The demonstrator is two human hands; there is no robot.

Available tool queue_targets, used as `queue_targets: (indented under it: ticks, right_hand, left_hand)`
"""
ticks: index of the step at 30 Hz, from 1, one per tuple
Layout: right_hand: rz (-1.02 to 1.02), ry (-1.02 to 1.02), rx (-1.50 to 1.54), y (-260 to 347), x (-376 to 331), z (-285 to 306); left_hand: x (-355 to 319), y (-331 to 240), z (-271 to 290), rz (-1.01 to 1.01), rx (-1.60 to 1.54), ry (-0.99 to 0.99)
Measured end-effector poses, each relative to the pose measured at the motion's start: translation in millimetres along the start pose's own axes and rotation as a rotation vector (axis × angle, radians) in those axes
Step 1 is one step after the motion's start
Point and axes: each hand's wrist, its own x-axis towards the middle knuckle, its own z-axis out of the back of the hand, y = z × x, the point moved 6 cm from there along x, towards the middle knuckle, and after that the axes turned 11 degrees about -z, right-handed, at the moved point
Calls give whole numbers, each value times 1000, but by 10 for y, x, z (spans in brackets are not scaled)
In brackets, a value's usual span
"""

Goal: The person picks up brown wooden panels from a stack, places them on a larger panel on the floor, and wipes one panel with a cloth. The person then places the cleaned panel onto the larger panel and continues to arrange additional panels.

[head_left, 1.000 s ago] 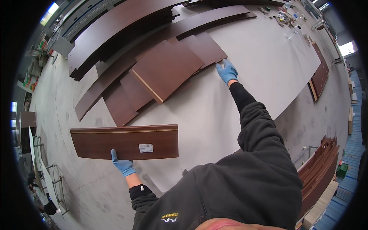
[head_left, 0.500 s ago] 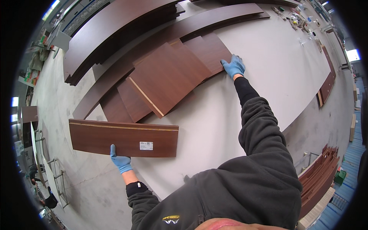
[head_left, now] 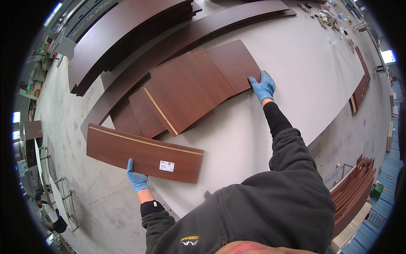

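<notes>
My left hand [head_left: 137,176], in a blue glove, grips the lower edge of a brown wooden board [head_left: 127,150], its thumb on the face and the other fingers hidden beneath. That board is tilted and carries a white label [head_left: 166,166]; a pale strip runs along its upper edge. My right hand [head_left: 264,86], gloved too, is closed on the right edge of a brown panel [head_left: 234,57] at the far end of an overlapping pile. On top of that pile lies a broad brown panel [head_left: 190,91] with a pale edge strip, touched by neither hand.
The pile lies on a light grey tabletop [head_left: 292,55]. Long brown boards [head_left: 228,19] and a dark stack [head_left: 127,36] stand behind it. Small hardware and tools [head_left: 330,19] lie at the far right. More brown boards [head_left: 353,194] are stacked at the lower right.
The board in my left hand has swung, its right end coming down towards me. My right hand and the panel's right end have moved slightly nearer and to the right.
</notes>
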Motion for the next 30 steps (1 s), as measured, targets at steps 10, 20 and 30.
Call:
queue_targets:
  ticks: [10,20,30]
  right_hand:
    - [-53,-39,-92,-271,-725,306]
    - [372,-98,126,753,-1118,643]
    - [309,137,265,866,-1549,525]
  left_hand:
    - [61,-202,192,-63,-42,15]
    - [-215,-538,-60,-52,-158,67]
    - [-256,-967,-581,-135,-195,69]
